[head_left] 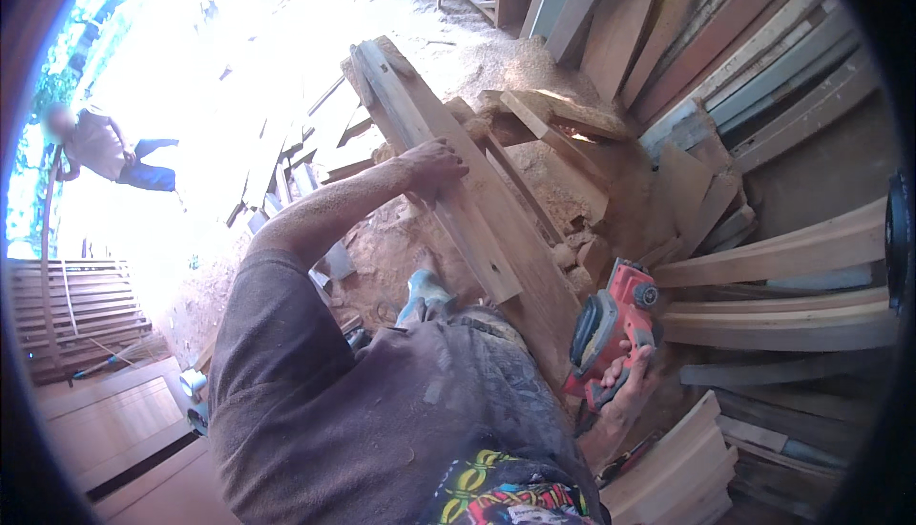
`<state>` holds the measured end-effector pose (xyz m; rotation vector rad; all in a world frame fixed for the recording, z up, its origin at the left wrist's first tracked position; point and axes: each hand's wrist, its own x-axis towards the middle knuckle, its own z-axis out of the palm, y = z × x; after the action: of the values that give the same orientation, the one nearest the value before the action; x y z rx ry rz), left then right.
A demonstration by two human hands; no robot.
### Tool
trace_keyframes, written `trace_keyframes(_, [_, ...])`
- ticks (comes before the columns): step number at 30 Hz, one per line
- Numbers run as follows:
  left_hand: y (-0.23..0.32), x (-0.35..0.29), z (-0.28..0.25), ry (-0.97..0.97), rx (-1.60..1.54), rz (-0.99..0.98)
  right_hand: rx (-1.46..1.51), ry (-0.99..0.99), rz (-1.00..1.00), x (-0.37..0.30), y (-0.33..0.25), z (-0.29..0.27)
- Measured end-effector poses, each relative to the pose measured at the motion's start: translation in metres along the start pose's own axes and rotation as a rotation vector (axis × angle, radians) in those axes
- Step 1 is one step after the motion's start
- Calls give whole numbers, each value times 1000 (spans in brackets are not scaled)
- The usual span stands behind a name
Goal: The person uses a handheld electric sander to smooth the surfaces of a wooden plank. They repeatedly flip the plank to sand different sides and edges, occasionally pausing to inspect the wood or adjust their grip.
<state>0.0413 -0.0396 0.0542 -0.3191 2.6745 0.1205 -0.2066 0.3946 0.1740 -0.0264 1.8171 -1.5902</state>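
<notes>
My right hand (pixel 625 382) is wrapped round the handle of a red and black electric planer (pixel 611 325), tipped on its side by the near end of a wide wooden plank (pixel 510 229). On that plank lies a narrower wooden board (pixel 472 243) with small slots cut near its ends. My left hand (pixel 431 168) grips this board around its middle, the fingers bent over its far edge. Sawdust coats my left forearm. The planer's sole faces the plank side and stands apart from the board.
Offcuts (pixel 563 138) and sawdust lie beyond the plank. Many boards (pixel 735 57) lean at the right, with curved timbers (pixel 782 248) nearer. Stacked pieces (pixel 677 468) stand by my right arm. A person (pixel 105 148) stands far left near a slatted wood stack (pixel 81 305).
</notes>
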Motion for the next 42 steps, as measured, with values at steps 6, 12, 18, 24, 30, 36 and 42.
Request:
trace_keyframes(6, [104,25,5,163,-87,65,92,40,-62,5,10,-44])
trace_keyframes(12, [167,53,-3,240,-259,-252,210,11,-171,13,5,-71])
trace_keyframes(18, [137,56,-4,506,-560,-546,204,-31,-157,16,-2,-78])
trace_keyframes(24, [122,-85,66,526,-758,-532,68,-169,-66,23,2,-83])
trace_keyframes(30, [217,-172,76,133,-1703,-776,-181,-303,-5,28,6,-63])
trace_keyframes(36, [240,-172,135,224,-2119,-661,-400,-464,1,24,30,-20])
trace_keyframes(42, [252,-173,111,228,-2161,-448,-504,-423,105,-4,29,-10])
